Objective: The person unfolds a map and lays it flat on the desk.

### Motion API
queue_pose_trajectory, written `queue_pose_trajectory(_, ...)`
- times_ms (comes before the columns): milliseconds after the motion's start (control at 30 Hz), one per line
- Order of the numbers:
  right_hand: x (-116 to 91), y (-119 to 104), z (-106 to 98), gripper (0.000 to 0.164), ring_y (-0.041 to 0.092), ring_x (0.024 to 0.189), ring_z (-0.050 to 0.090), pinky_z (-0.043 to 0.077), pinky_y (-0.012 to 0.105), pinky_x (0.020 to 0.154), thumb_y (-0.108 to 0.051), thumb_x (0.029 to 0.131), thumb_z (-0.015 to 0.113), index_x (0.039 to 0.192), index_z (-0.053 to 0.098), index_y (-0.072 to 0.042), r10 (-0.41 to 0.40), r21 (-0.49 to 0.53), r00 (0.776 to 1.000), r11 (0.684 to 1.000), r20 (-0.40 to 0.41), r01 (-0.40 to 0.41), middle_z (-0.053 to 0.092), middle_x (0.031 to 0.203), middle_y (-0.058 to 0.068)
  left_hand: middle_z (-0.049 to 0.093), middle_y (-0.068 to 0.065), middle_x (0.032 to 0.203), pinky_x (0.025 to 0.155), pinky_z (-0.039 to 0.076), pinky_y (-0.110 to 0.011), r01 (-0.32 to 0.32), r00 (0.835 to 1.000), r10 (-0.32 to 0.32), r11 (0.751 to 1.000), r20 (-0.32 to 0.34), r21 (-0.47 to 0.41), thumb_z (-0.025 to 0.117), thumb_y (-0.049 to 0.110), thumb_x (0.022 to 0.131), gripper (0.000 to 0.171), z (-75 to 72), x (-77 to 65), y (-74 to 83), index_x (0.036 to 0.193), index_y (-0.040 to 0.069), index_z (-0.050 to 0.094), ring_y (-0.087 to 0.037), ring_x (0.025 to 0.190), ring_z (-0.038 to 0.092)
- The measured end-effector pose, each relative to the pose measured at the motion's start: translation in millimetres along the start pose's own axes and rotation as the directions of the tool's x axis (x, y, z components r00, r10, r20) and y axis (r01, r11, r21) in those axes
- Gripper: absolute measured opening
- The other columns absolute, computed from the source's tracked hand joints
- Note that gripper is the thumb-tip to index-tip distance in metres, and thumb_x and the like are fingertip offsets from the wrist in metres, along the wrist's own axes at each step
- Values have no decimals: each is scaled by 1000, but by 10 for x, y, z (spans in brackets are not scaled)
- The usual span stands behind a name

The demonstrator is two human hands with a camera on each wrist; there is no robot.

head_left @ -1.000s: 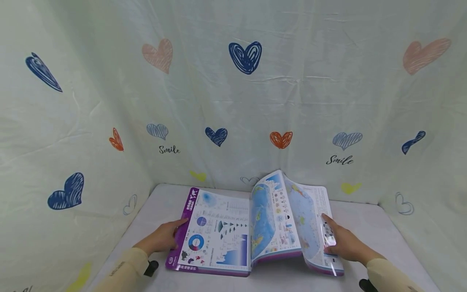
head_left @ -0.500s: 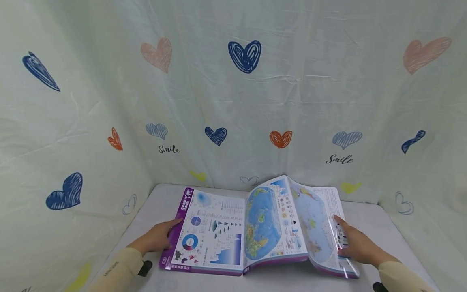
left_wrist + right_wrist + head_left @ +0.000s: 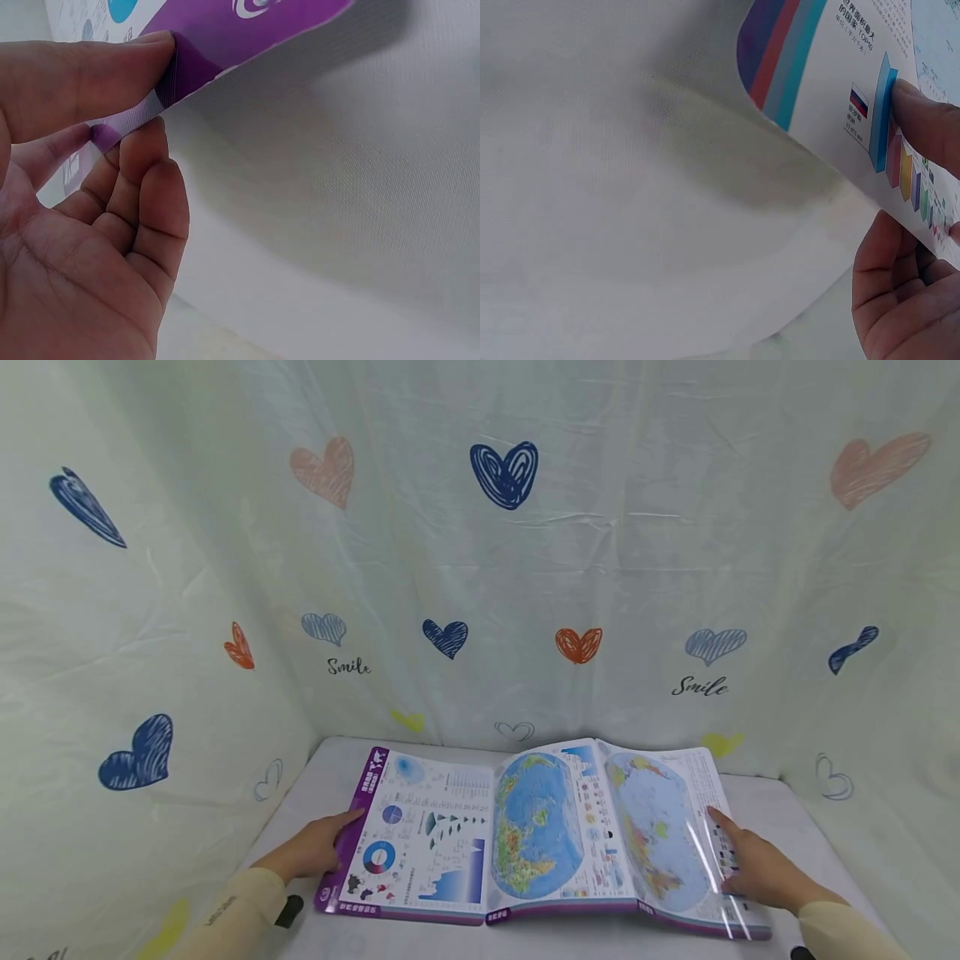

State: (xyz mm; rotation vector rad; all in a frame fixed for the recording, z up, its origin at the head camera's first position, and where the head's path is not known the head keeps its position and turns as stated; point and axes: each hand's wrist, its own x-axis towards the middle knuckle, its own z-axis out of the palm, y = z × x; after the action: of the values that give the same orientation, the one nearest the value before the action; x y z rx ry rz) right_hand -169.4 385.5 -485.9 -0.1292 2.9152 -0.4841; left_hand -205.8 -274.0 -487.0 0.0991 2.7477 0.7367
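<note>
A glossy fold-out world map [image 3: 536,827] with purple edging lies spread on the table in three panels. Charts fill its left panel, and world maps cover the middle and right ones. A raised crease stands between the middle and right panels. My left hand [image 3: 311,849] pinches the purple left edge; in the left wrist view its thumb [image 3: 90,75] lies on top and curled fingers are underneath. At the opposite edge my right hand [image 3: 765,868] pinches the right panel, thumb [image 3: 930,124] above and fingers below. Both edges are lifted slightly off the tabletop.
The table [image 3: 570,939] has a white cover. Pale curtains [image 3: 637,552] printed with hearts and the word Smile enclose it at the back and sides. The map's far edge lies near the back curtain.
The map has spread wider and flatter, its middle and right panels opening out and the crease sinking. My right hand has moved right with its edge; my left hand has shifted slightly left.
</note>
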Motion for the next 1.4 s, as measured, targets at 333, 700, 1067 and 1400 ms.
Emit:
queue_pose_trajectory(333,-50,141,11,107,25,71,52,49,48,69,-6,63,88,148,23,10,18,-13,1000,1000,-8,-18,54,89,18,48,-31,138,82,54,-47,20,1000,-20,1000,-1,-4,75,-10,72,87,-13,0,2,151,1,40,-32,97,54)
queue_pose_trajectory(700,-66,177,2,103,27,73,51,50,52,71,-3,64,86,146,25,11,65,-10,997,998,29,-64,54,93,24,49,-30,137,81,55,-46,38,999,-38,999,1,-34,78,-6,73,89,18,13,-79,152,2,38,-30,94,54)
queue_pose_trajectory(1067,-37,230,59,102,31,78,54,47,62,79,-6,67,88,145,25,11,119,-19,990,993,80,-118,53,97,28,47,-32,139,78,53,-42,30,1000,-30,999,5,-42,76,-9,71,88,26,7,-117,151,1,40,-30,95,55)
queue_pose_trajectory(1400,-46,249,95,99,29,76,53,49,59,77,-8,67,87,143,29,13,97,-45,993,995,69,-94,52,95,26,50,-30,135,74,53,-40,59,998,-59,997,1,-39,75,-11,73,87,36,-3,-73,151,1,40,-29,91,54)
